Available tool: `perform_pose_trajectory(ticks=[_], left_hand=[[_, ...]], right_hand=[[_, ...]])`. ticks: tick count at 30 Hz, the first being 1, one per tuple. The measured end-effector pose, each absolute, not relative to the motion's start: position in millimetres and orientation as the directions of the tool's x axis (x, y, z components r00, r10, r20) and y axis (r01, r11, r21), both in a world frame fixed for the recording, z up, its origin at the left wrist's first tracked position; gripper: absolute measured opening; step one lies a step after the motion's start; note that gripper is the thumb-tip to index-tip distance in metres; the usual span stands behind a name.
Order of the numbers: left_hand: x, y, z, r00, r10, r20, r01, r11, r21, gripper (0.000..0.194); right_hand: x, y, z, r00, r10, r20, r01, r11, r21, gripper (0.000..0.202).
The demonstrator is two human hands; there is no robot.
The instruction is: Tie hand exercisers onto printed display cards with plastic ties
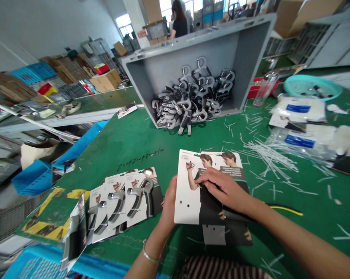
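Printed backing cards (189, 209) for hand grip strengtheners lie overlapped in front of me, with the front one tilted up. My left hand (169, 201) grips that card by its left edge, thumb side up, fingers hidden behind it. Over the card's face is my right hand (221, 188), its fingers bent and close together at the printed arm. Whether a small thing is between those fingertips I cannot make out. To the left, several cards carry grey-and-black hand grip strengtheners (138, 197), laid overlapping in a row.
A grey crate (235, 58) lies on its side with many loose strengtheners spilling forward. White plastic ties (276, 155) are scattered at right, beside plastic bags (299, 108) and a turquoise basin (311, 87). A yellow-and-black tool handle (285, 209) rests near my right forearm. A person (179, 23) is in the background.
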State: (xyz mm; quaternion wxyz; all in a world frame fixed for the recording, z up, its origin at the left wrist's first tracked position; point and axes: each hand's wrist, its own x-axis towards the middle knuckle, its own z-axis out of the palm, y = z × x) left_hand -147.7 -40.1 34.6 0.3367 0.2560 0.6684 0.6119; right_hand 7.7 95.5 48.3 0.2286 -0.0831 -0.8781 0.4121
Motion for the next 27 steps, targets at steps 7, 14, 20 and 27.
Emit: perform_pose_trajectory(ticks=[7,14,20,27], left_hand=[[-154.8,-55.6,31.1,-0.599,0.731,-0.327,-0.326,0.15,0.933,0.043],[-143.0,-47.5,48.5,-0.378,0.779,-0.5,-0.487,0.291,0.823,0.09],[-152.5,-48.6,45.0,-0.366,0.779,-0.509,-0.479,0.311,0.821,0.082],[-164.1,-23.5,47.3,-0.165,0.879,-0.447,-0.319,0.382,0.868,0.06]], right_hand=[[7.1,88.4,41.8,-0.884,0.341,0.32,0.019,0.71,-0.704,0.016],[11.4,85.2,44.7,-0.806,0.517,0.29,-0.027,0.457,-0.889,0.018],[67.1,135.9,19.2,-0.525,0.815,0.246,0.384,0.485,-0.786,0.025],[110.0,246.8,-19.9,-0.505,0.863,0.032,0.791,0.477,-0.383,0.01]])
